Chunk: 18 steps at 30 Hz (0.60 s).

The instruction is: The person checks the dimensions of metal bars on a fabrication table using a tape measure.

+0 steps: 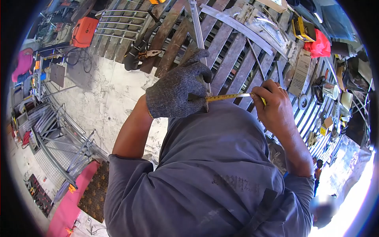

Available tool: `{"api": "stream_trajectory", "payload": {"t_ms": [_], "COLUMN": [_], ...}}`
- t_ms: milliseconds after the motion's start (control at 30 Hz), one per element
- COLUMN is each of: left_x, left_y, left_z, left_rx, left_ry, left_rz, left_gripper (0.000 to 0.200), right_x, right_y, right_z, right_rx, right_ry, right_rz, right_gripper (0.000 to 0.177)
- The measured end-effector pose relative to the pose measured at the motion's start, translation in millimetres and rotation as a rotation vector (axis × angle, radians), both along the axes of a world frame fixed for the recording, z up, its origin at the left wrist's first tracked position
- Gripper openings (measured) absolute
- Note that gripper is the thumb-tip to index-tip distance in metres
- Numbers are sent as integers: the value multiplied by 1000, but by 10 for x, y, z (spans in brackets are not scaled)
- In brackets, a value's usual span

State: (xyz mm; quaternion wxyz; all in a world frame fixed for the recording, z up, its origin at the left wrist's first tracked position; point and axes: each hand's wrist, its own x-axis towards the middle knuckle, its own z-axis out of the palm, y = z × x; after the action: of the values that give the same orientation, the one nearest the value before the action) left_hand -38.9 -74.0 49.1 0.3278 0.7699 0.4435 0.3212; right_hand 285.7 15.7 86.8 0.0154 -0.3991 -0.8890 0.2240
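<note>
My left hand (179,89), in a dark grey knit glove, is closed around the near part of a long shiny metal tube (196,27). Its thumb and finger are by the end of the yellow tape measure (229,96). That blade stretches sideways from the tube, just in front of my shirt. Bare, my right hand (274,104) pinches the other end of the blade. A yellow bit shows under its fingers; most of the case is hidden in the palm.
A slatted metal work table (233,47) stretches ahead, with a flat strip (237,27) and pliers (150,53) on it. An orange case (84,31) stands at the left. Metal frames (65,134) lie on the left floor. Another person (323,209) is at the lower right.
</note>
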Motion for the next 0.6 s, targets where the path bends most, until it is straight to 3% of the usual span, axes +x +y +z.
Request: {"api": "stream_trajectory", "payload": {"t_ms": [233, 600], "left_x": [6, -19], "left_y": [-50, -36], "left_z": [-26, -43], "left_rx": [-111, -19], "left_ry": [-57, -13], "left_rz": [28, 5], "left_gripper": [20, 21], "right_x": [-10, -21], "right_y": [-16, -15], "right_z": [38, 36], "right_rx": [4, 8], "right_ry": [-28, -24], "right_rz": [3, 11], "right_gripper": [13, 12]}}
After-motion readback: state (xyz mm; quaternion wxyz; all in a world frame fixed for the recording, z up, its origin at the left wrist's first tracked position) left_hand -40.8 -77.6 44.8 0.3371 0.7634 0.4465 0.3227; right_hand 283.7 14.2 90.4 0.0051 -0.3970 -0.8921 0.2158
